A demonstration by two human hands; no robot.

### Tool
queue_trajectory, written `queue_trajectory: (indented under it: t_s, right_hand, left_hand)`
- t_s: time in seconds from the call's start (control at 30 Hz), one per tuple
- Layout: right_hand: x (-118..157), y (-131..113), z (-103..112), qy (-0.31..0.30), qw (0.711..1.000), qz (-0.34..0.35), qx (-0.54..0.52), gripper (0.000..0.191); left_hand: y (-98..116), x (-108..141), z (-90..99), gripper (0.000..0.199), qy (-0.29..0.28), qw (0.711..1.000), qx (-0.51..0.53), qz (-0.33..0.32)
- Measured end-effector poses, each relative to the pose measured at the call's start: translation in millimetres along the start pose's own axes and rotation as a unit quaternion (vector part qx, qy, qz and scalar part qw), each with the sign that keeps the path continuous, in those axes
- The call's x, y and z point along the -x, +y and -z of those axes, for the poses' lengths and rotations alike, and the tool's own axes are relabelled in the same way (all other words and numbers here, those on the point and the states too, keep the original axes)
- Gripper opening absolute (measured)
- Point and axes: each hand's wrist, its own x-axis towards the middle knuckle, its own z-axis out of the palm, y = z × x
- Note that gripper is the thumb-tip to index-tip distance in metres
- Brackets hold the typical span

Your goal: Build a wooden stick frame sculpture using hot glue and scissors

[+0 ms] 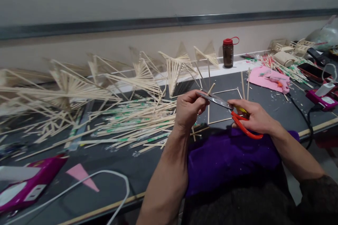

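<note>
My left hand (190, 107) is closed in a pinch around a short wooden stick (211, 88), whose end sticks up past the fingertips. My right hand (255, 114) grips scissors with red handles (244, 126), and something yellow shows beside its fingers. The metal blades (218, 101) point left and reach the fingers of my left hand, close to the stick. Behind the blades, a square frame of thin sticks (223, 119) lies on the dark table (142, 172). A purple cloth (232, 154) lies beneath my hands.
Fan-shaped stick structures (174, 66) stand along the wall. Many loose sticks (137, 123) lie left of my hands. A bottle (228, 54) stands behind. A pink glue gun (281, 82) rests on pink material at the right. Magenta power strips (34, 182) and cables lie at both sides.
</note>
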Motion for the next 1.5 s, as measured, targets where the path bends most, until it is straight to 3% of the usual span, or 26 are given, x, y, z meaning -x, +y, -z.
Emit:
queue_trajectory:
  t_s: [0.4, 0.87, 1.07, 1.27, 1.5]
  right_hand:
    - [0, 5, 2, -0.028, 0.999, -0.003, -0.023, 0.06]
    - [7, 16, 0, -0.023, 0.999, 0.012, 0.035, 0.067]
    - [5, 18, -1, -0.007, 0.999, 0.039, 0.017, 0.053]
    - [6, 14, -2, -0.009, 0.996, 0.025, 0.084, 0.043]
    - [10, 16, -4, 0.018, 0.992, 0.042, 0.114, 0.041]
  left_hand:
    - [2, 0, -2.2, 0.004, -0.008, 1.0, 0.013, -0.003]
    - [-2, -1, -4.1, 0.005, -0.014, 0.996, -0.086, -0.024]
    - [-3, -2, -5.1, 0.007, 0.001, 0.997, -0.075, -0.032]
    - [0, -2, -12.4, 0.008, 0.021, 0.997, -0.07, -0.023]
    - [0, -1, -12.0, 0.007, -0.011, 0.998, -0.056, -0.034]
